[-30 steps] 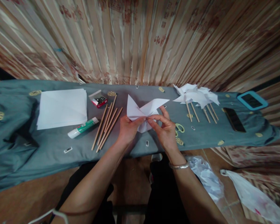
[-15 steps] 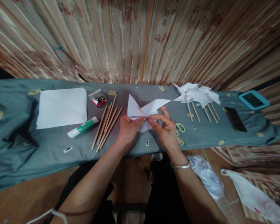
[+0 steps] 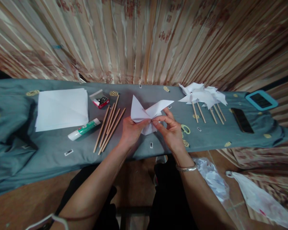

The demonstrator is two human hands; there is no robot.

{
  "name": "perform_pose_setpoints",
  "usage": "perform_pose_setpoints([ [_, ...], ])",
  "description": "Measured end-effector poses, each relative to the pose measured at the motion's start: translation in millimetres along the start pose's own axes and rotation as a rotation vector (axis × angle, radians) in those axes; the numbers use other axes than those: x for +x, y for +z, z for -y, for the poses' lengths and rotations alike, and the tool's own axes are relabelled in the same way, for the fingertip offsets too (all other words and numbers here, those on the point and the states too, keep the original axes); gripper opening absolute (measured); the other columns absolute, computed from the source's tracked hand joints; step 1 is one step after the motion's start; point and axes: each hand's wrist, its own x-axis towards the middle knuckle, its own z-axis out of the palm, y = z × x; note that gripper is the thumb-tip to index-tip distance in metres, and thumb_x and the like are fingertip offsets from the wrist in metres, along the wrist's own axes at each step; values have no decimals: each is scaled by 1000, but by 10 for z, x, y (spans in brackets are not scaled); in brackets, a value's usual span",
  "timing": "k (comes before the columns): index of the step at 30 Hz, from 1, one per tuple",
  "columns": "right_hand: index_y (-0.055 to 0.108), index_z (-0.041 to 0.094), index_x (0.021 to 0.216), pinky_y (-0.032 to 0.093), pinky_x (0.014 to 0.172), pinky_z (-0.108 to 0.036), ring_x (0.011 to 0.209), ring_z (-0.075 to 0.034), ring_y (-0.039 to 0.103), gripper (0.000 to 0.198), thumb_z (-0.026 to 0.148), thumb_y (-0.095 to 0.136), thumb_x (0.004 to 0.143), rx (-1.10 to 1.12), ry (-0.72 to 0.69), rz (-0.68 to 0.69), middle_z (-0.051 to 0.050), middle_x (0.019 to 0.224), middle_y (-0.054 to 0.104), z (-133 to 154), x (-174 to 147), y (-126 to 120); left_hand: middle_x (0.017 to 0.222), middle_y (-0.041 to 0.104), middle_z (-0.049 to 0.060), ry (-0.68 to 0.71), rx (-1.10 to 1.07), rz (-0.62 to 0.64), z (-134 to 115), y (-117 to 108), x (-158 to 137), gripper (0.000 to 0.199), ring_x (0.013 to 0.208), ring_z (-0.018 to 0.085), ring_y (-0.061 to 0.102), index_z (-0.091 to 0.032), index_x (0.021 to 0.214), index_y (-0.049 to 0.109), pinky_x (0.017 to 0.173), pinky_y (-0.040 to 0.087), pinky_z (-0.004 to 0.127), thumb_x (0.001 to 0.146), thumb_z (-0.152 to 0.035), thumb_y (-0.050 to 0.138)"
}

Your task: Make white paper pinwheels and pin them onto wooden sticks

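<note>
A white paper pinwheel (image 3: 154,110), its corners bent in toward the middle, is held above the table between both hands. My left hand (image 3: 132,130) is closed on its left side, the thumb pressing near the centre. With thumb and index finger, my right hand (image 3: 170,127) pinches at the centre close to the left thumb; whether a small pin is between these fingertips I cannot make out. To the left lie several wooden sticks (image 3: 111,127) and an opened red-and-white box (image 3: 100,99) of small dark pins. Yellow-green scissors (image 3: 185,129) lie partly hidden behind my right hand.
On the grey cloth-covered table (image 3: 124,92) are a paper stack (image 3: 61,109) and a glue stick (image 3: 84,129) at left. Several pinwheels on sticks (image 3: 202,95), a black phone (image 3: 242,120) and a blue-framed device (image 3: 261,100) lie at right. Plastic bags (image 3: 212,179) sit on the floor.
The view has shifted slightly. Both hands stay at the paper's centre with nearly the same grip, and the paper has barely moved.
</note>
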Motion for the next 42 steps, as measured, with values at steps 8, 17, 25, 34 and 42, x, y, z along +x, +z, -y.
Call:
perform_pose_setpoints([
  [8, 75, 28, 78, 25, 120, -46, 140, -24, 41, 8, 35, 73, 75, 20, 0, 7, 1, 135, 61, 25, 4, 5, 67, 72, 2, 12, 41, -13, 18, -6, -2, 15, 57, 13, 61, -14, 67, 73, 57, 47, 24, 55, -19, 79],
  [17, 74, 28, 77, 24, 119, -45, 139, -23, 42, 5, 33, 72, 76, 5, -6, 8, -1, 126, 66, 59, -5, 3, 64, 71, 0, 18, 54, -32, -3, 7, -7, 14, 56, 12, 59, -14, 65, 72, 56, 46, 23, 53, -18, 79],
  [25, 74, 27, 77, 25, 119, -47, 136, -25, 46, 7, 34, 73, 75, 34, 26, 5, 1, 137, 60, 40, -4, 15, 71, 73, 2, 30, 101, 2, 30, -26, -6, 17, 63, 15, 63, -14, 72, 74, 63, 49, 26, 57, -22, 79],
  [34, 74, 26, 80, 24, 119, -49, 139, -25, 43, 16, 41, 72, 76, 51, 91, 6, -3, 139, 58, -43, -9, 59, 70, 73, 2, 35, 63, 39, 36, -24, -13, 19, 61, 15, 62, -15, 71, 73, 63, 49, 27, 57, -23, 81],
  [42, 73, 25, 79, 26, 118, -48, 139, -24, 43, 12, 37, 72, 76, 62, 55, 28, -4, 128, 65, -5, -5, 62, 72, 74, 1, 29, -24, 7, 51, -28, -1, 19, 62, 14, 63, -15, 70, 73, 63, 49, 26, 56, -22, 82],
])
